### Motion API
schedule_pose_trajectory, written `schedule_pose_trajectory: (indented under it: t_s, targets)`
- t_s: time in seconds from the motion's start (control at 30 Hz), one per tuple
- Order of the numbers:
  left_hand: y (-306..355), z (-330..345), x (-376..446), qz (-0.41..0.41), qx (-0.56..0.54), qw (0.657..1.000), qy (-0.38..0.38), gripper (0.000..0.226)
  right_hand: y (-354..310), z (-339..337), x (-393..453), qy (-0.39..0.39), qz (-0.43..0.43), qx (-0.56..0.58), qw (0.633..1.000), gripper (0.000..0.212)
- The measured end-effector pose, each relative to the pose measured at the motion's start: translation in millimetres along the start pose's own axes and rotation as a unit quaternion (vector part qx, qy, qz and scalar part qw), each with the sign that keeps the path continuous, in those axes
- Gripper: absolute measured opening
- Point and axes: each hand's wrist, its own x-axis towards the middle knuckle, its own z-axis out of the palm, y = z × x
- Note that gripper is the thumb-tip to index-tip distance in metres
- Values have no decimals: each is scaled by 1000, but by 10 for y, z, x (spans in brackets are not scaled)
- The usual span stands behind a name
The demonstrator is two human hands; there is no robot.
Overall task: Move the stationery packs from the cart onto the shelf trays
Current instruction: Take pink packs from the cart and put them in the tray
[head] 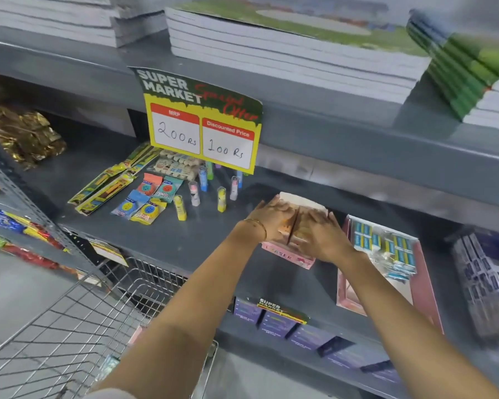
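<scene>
A pink display box marked "ERASER" [288, 256] stands on the grey middle shelf [202, 243]. Both my hands rest flat on the packs inside it: my left hand [271, 217] on the left half, my right hand [320, 234] on the right half, fingers spread and pressing down. A thin bangle circles my left wrist. To the right lies a pink shelf tray [424, 286] holding several small blue and white packs [383, 246]. The wire cart [78, 318] sits at the lower left; what is in it is hardly visible.
Glue sticks [198, 194], sharpener packs [147, 200] and pencil packs [107, 185] lie on the shelf's left part under a price sign [202, 128]. Notebook stacks [285, 53] fill the upper shelf. Dark boxes [277, 321] line the lower shelf, white and blue boxes [487, 280] stand far right.
</scene>
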Motion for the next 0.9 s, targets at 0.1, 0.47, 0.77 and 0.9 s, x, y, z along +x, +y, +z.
schedule_pose_trajectory:
  t_s: [0.1, 0.47, 0.77, 0.9]
  targets:
    - [41, 57, -93, -13, -52, 998, 22, 60, -5, 16, -149, 2, 14, 46, 999, 92]
    - [80, 257, -148, -41, -72, 994, 75, 65, 27, -5, -234, -26, 26, 62, 997, 88]
    - [-169, 363, -694, -57, -81, 983, 155, 72, -596, -54, -376, 56, -59, 92, 992, 75]
    - [-449, 588, -1395, -122, -140, 955, 231, 72, -1300, 86, -534, 70, -148, 110, 980, 72]
